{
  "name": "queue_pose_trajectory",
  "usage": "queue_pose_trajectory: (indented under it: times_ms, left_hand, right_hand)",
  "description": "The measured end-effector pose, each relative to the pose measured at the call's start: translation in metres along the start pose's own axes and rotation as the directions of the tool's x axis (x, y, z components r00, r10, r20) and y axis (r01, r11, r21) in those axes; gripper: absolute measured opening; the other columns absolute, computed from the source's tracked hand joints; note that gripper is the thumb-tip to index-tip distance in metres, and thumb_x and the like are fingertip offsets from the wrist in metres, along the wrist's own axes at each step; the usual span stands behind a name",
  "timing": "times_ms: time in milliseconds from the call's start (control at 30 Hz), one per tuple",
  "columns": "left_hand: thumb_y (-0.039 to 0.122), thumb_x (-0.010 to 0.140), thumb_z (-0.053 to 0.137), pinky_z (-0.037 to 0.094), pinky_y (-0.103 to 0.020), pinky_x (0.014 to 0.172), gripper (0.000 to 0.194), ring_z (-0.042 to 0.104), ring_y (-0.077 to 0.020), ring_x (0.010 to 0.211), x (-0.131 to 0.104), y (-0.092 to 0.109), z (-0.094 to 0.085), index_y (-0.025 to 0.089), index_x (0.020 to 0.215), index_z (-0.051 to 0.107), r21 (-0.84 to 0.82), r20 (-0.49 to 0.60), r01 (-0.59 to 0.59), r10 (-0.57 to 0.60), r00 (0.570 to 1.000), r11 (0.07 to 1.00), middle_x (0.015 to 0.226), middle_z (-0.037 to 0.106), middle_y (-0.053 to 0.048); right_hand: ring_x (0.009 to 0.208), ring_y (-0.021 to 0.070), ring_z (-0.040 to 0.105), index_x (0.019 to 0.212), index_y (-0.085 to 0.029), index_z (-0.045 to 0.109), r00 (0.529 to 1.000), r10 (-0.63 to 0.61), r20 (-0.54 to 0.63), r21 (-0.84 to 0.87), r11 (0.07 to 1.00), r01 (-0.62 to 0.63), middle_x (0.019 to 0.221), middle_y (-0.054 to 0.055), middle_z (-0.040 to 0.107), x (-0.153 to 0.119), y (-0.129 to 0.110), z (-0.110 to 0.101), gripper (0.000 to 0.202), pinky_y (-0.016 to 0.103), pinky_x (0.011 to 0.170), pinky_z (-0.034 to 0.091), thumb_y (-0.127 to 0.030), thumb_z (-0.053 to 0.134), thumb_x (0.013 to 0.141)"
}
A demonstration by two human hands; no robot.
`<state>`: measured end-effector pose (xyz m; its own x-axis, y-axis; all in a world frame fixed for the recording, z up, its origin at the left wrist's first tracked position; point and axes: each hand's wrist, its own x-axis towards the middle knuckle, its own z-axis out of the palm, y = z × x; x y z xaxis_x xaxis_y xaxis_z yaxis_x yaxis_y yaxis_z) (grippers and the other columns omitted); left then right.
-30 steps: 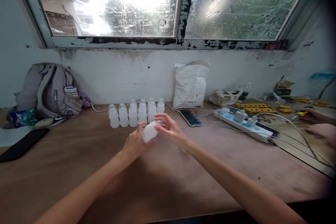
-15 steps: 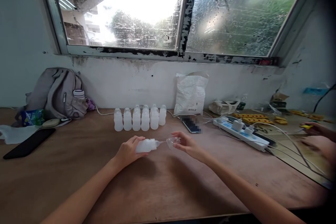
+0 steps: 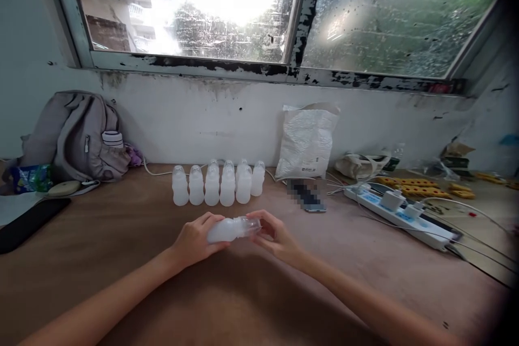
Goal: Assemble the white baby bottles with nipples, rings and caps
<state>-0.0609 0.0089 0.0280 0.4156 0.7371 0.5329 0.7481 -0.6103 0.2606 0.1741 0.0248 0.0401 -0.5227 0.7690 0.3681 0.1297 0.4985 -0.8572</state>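
My left hand (image 3: 199,239) is wrapped round a frosted white bottle (image 3: 222,231), which lies tilted on its side above the table. A clear cap (image 3: 248,226) covers the bottle's narrow end, and the fingers of my right hand (image 3: 272,233) grip it from the right. Behind my hands, several similar frosted bottles (image 3: 211,186) with clear caps stand upright in a close group.
A grey backpack (image 3: 81,138) and a black flat object (image 3: 32,224) are at the left. Behind the right hand are a phone (image 3: 314,203) and a white bag (image 3: 307,140). A power strip (image 3: 409,221) with cables and yellow parts (image 3: 413,186) lie at the right.
The clear cap in my right hand has moved left onto the bottle's narrow end. The view has shifted, and another person's hands at the right edge have gone out of sight.
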Motion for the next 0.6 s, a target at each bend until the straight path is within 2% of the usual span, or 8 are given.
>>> queue_pose_trajectory:
  times_ms: [133,200,300,533,600]
  left_hand:
    - [0.047,0.073,0.059,0.051,-0.03,0.069,0.044,0.062,-0.0194,0.082,0.005,-0.01,0.005,0.022,0.108,0.05,0.011,-0.002,-0.048,0.048,0.999,0.999,0.097,0.062,-0.004]
    - [0.043,0.071,0.062,0.051,-0.029,0.066,0.044,0.062,-0.0194,0.08,0.001,-0.011,0.008,0.02,0.107,0.05,-0.022,-0.03,-0.066,0.065,0.997,0.998,0.094,0.061,-0.005]
    - [0.036,0.069,0.064,0.051,-0.029,0.061,0.045,0.061,-0.019,0.074,-0.008,-0.009,0.009,0.017,0.107,0.049,-0.082,-0.08,-0.125,0.118,0.99,0.989,0.089,0.06,-0.007]
    - [0.028,0.067,0.063,0.051,-0.029,0.054,0.049,0.06,-0.0189,0.066,-0.015,0.0,0.005,0.013,0.112,0.048,-0.183,-0.124,-0.212,0.191,0.974,0.96,0.083,0.061,-0.009]
    - [0.03,0.069,0.062,0.052,-0.03,0.053,0.047,0.061,-0.0198,0.066,-0.019,0.007,0.006,0.015,0.112,0.049,-0.183,-0.131,-0.184,0.162,0.978,0.966,0.082,0.063,-0.008]
  right_hand:
    - [0.073,0.0143,0.056,0.1,-0.018,0.048,1.0,0.014,-0.027,-0.104,0.994,-0.017,0.086,0.004,0.058,0.006,0.013,0.002,0.026,0.026,0.065,0.049,-0.031,0.057,0.08]
    - [0.081,0.0161,0.058,0.099,-0.018,0.048,1.0,0.002,-0.027,-0.134,0.991,-0.006,0.093,0.007,0.059,0.005,0.017,0.004,0.023,0.027,0.068,0.05,-0.028,0.057,0.08]
    - [0.094,0.0183,0.058,0.099,-0.019,0.046,0.999,-0.036,0.039,-0.154,0.987,0.042,0.107,0.011,0.056,-0.001,0.02,0.006,0.025,0.028,0.076,0.05,-0.023,0.059,0.078]
    - [0.109,0.0178,0.051,0.11,-0.027,0.033,0.989,0.014,0.149,-0.114,0.993,0.003,0.121,0.01,0.048,-0.021,0.011,0.009,0.04,0.03,0.082,0.05,-0.01,0.052,0.08]
    - [0.107,0.0183,0.052,0.112,-0.03,0.032,0.99,0.025,0.14,-0.064,0.998,-0.016,0.122,0.009,0.047,-0.028,0.01,0.012,0.043,0.03,0.079,0.052,-0.009,0.05,0.08]
